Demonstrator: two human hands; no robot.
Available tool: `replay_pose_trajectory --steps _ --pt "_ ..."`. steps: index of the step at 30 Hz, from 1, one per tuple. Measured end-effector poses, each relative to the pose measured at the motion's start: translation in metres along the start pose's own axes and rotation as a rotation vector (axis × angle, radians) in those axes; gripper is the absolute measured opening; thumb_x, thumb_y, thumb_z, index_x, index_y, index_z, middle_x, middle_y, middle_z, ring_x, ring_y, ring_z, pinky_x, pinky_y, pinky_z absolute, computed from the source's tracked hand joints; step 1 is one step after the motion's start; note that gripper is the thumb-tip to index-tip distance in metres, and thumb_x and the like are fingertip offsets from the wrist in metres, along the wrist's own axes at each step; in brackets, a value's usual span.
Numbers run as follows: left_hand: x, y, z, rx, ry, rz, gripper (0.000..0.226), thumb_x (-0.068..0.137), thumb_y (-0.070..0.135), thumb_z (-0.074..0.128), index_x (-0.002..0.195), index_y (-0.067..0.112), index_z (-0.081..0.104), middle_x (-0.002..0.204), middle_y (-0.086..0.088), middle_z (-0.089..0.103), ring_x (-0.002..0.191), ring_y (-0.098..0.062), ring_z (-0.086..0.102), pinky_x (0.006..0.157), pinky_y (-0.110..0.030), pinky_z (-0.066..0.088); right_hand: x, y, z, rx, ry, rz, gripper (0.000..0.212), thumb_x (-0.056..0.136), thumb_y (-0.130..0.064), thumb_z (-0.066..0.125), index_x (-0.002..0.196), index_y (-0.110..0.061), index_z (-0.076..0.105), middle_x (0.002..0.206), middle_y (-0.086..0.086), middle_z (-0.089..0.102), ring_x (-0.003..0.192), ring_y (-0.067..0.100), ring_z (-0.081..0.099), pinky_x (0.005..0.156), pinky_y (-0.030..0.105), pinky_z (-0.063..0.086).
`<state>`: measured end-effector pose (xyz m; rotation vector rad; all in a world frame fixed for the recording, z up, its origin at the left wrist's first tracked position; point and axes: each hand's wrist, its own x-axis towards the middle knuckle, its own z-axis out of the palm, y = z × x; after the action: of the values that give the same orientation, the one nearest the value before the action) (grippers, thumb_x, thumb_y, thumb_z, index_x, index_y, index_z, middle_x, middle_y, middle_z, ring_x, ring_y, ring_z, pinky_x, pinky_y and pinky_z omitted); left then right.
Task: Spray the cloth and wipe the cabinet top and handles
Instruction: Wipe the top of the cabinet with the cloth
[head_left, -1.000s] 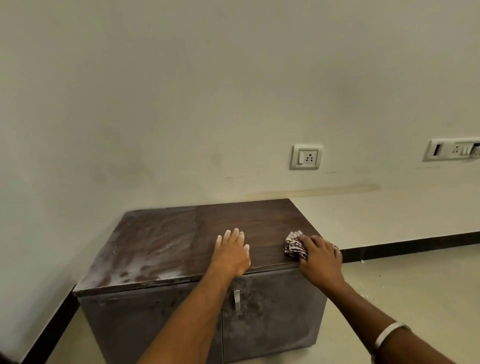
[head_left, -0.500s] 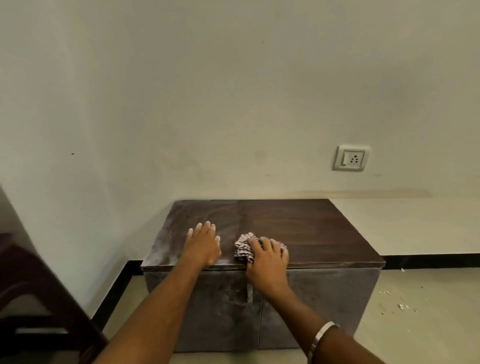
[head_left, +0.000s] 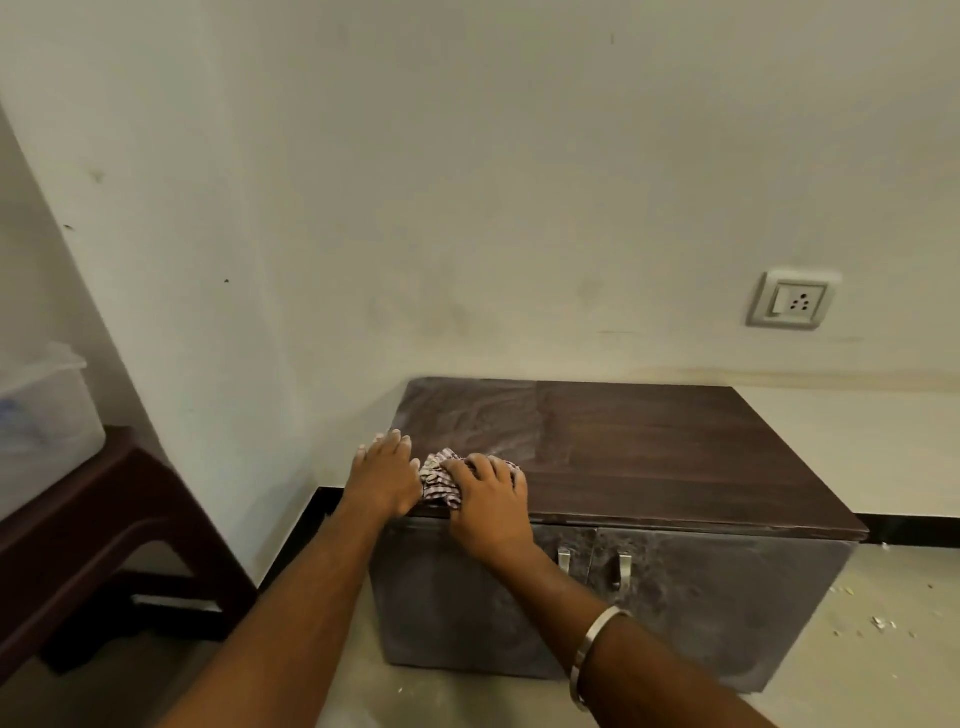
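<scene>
Right hand (head_left: 491, 501) fingers press the checked cloth (head_left: 439, 480) on the cabinet top (head_left: 649, 447); left hand (head_left: 382, 478) lies flat, fingers extended

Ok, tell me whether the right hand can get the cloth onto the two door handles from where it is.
Probably yes. The right hand presses the cloth at the front edge of the cabinet top, and the handles hang just below and to its right, with nothing in front of them.
</scene>
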<state>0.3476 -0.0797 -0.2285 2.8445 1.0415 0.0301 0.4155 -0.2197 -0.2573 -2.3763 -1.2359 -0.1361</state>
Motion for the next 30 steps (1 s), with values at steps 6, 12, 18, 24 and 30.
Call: replay_pose_trajectory --steps 6,12,18,24,30 --pt "0.004 0.038 -0.004 0.013 0.007 0.075 0.056 0.103 0.032 0.025 0.154 0.011 0.014 0.163 -0.005 0.007 0.15 -0.025 0.006 0.121 -0.043 0.006 -0.003 0.058 -0.028 -0.034 0.003 0.058 0.061 0.084 -0.026 0.053 0.141 -0.037 0.033 0.145 -0.003 0.037 0.139 0.022 0.025 0.115 0.045 0.014" --pt "0.013 0.071 0.002 -0.035 -0.032 0.14 0.055 0.104 0.031 0.023 0.154 0.01 0.012 0.163 -0.005 0.004 0.15 -0.026 0.002 0.121 -0.044 0.003 -0.014 0.144 -0.074 -0.103 0.014 0.329 0.064 0.085 -0.029 0.053 0.144 -0.036 0.029 0.149 0.0 0.034 0.14 0.024 0.025 0.116 0.048 0.015" --pt "0.029 0.075 0.015 -0.03 -0.035 0.155 0.056 0.104 0.031 0.023 0.154 0.01 0.012 0.163 -0.005 0.004 0.15 -0.026 0.002 0.121 -0.044 0.003 -0.008 0.144 -0.07 -0.111 0.056 0.419 0.064 0.085 -0.028 0.055 0.143 -0.035 0.03 0.147 0.0 0.033 0.14 0.026 0.021 0.115 0.052 0.01" --pt "0.037 0.041 0.013 0.018 -0.012 0.106 0.056 0.103 0.032 0.025 0.154 0.011 0.013 0.163 -0.005 0.006 0.15 -0.025 0.005 0.121 -0.045 0.006 0.019 0.079 -0.036 -0.043 0.014 0.269 0.064 0.084 -0.028 0.054 0.143 -0.035 0.03 0.148 0.001 0.032 0.141 0.027 0.019 0.114 0.053 0.008" --pt "0.035 -0.017 0.003 0.018 0.031 -0.023 0.055 0.102 0.033 0.028 0.152 0.01 0.021 0.161 -0.007 0.016 0.149 -0.026 0.014 0.12 -0.044 0.012 0.04 -0.003 0.007 0.023 -0.038 0.022 0.062 0.083 -0.03 0.057 0.14 -0.034 0.034 0.146 0.0 0.034 0.139 0.026 0.02 0.114 0.052 0.007"
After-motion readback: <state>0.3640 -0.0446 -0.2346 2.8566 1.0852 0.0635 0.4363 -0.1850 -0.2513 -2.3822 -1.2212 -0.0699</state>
